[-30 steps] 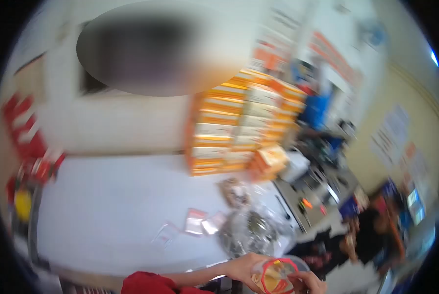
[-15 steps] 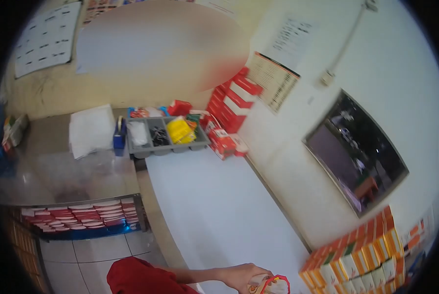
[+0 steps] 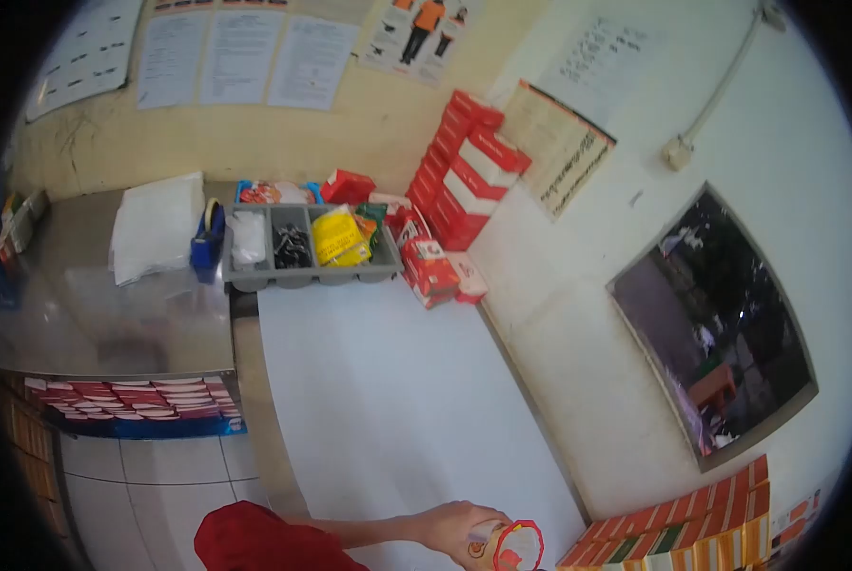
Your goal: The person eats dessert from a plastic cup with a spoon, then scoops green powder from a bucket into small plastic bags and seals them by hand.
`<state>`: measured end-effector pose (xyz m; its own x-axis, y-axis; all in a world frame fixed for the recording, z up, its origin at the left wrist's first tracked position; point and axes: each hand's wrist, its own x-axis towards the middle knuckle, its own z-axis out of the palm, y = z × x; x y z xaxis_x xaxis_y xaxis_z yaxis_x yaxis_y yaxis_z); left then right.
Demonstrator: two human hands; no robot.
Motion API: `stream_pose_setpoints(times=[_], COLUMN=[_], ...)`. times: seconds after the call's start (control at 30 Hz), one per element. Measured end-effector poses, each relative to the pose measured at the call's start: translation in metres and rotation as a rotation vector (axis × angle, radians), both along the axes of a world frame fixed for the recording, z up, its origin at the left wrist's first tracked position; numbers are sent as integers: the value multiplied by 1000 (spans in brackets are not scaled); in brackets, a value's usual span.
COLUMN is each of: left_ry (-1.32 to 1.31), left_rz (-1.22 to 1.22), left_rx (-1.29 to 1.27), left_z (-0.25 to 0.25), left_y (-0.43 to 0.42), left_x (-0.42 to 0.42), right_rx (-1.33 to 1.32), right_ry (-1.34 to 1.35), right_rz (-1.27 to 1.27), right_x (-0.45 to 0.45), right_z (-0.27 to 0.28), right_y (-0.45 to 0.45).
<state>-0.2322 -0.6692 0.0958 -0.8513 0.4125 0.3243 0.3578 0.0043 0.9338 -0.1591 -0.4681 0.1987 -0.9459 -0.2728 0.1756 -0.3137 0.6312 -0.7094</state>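
Note:
My left hand reaches in from the bottom left, out of a red sleeve. Its fingers are wrapped round a cup-like container with a red, many-sided rim. The container's side is pale with a printed mark, and something whitish and red shows within the rim. Beneath the hand lies a long white tabletop. My right hand is out of view.
A grey divided tray holds black and yellow packets. Nearby are a blue tape dispenser, white paper sheets and stacked red boxes. Orange-and-white cartons line the lower right, below a wall opening.
My left hand and the container have shifted slightly left and up in view. The camera has turned, so the tray and steel counter sit higher and further left.

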Motion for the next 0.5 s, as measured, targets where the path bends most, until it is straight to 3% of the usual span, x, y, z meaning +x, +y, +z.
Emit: stream_pose_setpoints(times=[0.37, 0.43, 0.5], left_ry=[-226, -144, -140], left_rz=[-273, -281, -363], left_rx=[-20, -11, -27], left_z=[2, 9, 22], left_y=[32, 36, 40], left_x=[1, 5, 8], right_rx=[-229, -73, -31], right_ry=[-1, -47, 239], right_rz=[-183, -296, -354], right_x=[20, 42, 52], right_z=[-25, -40, -19], right_y=[29, 46, 26])
